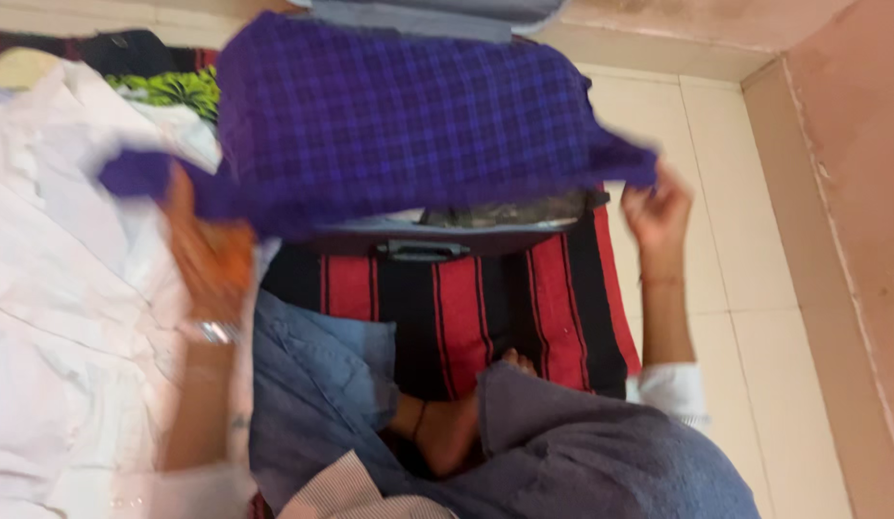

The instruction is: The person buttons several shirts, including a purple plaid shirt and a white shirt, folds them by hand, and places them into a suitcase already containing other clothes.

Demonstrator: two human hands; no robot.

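- Head view, nearest the camera: the person's own lap in grey-blue cloth [601, 461], with a bare foot [457, 423] tucked in front of it and a folded blue denim garment [312, 384] just left of the foot.
- Beyond the foot lies a red-and-black striped mat [485, 308], its stripes running away from the camera.
- On the left spreads a heap of pale pink-white garments [62, 279]; the left forearm crosses over it, with a metal bangle [216, 332] at the wrist.
- Left hand [209, 252], blurred, is closed around the left corner of a purple checked cloth [399, 115]; right hand [658, 207] pinches the cloth's right corner between fingertips and thumb.
- The cloth hangs spread between the two hands, its long axis running left to right across the frame, lower edge sagging toward the mat, upper part tipped away from the camera.
- Under the cloth sits an open dark suitcase [437, 240] with a black handle [423, 251] on its near wall; its grey lid [428, 14] stands up behind.
- Farthest left, a green patterned fabric [173, 91] lies beside the pile; cream floor tiles [755, 288] run along the right. No labels or signs can be made out.
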